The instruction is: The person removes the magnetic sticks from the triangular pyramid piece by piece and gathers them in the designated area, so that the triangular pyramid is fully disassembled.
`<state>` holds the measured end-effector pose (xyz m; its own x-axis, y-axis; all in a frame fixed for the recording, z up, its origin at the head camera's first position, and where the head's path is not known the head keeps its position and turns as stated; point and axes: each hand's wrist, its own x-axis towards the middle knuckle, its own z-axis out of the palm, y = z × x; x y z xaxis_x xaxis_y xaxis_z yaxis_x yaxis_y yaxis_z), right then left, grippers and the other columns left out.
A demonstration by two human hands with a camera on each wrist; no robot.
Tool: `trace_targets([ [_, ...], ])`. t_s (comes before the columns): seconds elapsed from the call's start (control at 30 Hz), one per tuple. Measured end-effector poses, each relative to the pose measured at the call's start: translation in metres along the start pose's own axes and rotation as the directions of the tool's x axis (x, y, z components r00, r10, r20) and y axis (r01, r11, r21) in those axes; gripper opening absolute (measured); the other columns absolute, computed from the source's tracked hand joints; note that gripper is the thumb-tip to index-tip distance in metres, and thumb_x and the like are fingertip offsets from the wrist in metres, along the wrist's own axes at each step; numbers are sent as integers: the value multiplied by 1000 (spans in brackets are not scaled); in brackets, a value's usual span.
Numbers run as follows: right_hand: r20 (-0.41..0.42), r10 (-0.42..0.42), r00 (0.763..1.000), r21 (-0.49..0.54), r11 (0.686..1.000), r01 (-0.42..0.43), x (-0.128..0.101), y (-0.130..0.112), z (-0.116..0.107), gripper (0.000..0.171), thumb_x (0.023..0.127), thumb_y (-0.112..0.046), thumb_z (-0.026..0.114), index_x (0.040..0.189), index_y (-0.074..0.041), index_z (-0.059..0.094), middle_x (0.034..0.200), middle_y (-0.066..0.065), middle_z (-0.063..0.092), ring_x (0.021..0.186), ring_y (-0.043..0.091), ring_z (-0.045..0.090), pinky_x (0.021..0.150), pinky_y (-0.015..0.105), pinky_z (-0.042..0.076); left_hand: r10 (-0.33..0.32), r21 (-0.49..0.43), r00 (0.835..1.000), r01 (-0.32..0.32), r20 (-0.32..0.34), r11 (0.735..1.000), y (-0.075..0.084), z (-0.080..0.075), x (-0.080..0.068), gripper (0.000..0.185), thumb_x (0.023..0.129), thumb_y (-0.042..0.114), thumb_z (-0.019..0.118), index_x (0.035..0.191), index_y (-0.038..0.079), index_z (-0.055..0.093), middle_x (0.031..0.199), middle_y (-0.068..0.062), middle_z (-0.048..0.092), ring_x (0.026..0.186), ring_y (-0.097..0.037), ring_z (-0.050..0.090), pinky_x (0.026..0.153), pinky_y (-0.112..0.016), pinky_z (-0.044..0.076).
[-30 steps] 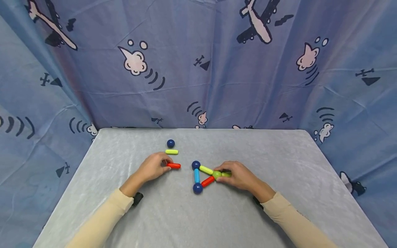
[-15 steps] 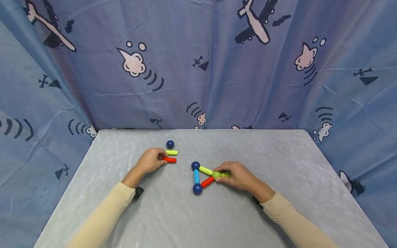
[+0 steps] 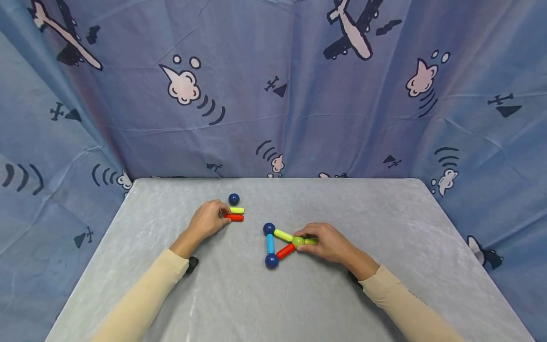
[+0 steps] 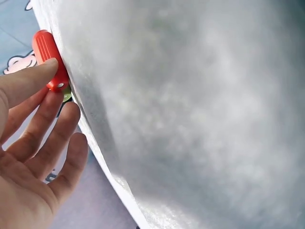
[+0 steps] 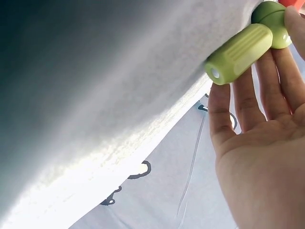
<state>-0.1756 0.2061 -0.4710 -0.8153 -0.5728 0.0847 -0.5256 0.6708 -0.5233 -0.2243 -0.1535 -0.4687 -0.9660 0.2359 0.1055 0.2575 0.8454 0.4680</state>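
Observation:
In the head view, my left hand pinches a red magnetic rod between thumb and fingers, close alongside a loose yellow-green rod. The left wrist view shows the thumb lying over that red rod. My right hand grips a green ball, thumb on the near side. From this ball a green rod sticks out under the palm. A triangle joins the ball to two dark blue balls, one far and one near, through yellow-green, red and light blue rods.
Behind the loose yellow-green rod lies a single dark blue ball. Everything rests on a grey cloth-covered table. A blue curtain with printed planes hangs along its back and sides.
My left hand has moved away from me with the red rod, bringing it up beside the loose yellow-green rod. My right hand and the triangle stay in place.

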Motion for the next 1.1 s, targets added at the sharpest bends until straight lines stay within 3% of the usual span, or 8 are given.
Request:
trace_targets([
  [0.23,6,8,1000,5,1000,-8,-1,-1,0,38,83,-38,80,117,-24,74,106,-12,74,95,4,65,90,36,53,-26,1,999,26,-26,1000,2,1,0,17,78,17,84,92,12,77,84,-2,66,73,-14,58,65,-32,46],
  [1.1,-4,10,1000,-5,1000,-10,-1,0,0,38,82,-36,81,117,-24,74,105,-12,74,94,4,65,89,36,53,-26,-12,998,25,-56,1000,0,3,-3,18,79,17,85,93,11,76,86,-3,67,74,-15,60,66,-32,48],
])
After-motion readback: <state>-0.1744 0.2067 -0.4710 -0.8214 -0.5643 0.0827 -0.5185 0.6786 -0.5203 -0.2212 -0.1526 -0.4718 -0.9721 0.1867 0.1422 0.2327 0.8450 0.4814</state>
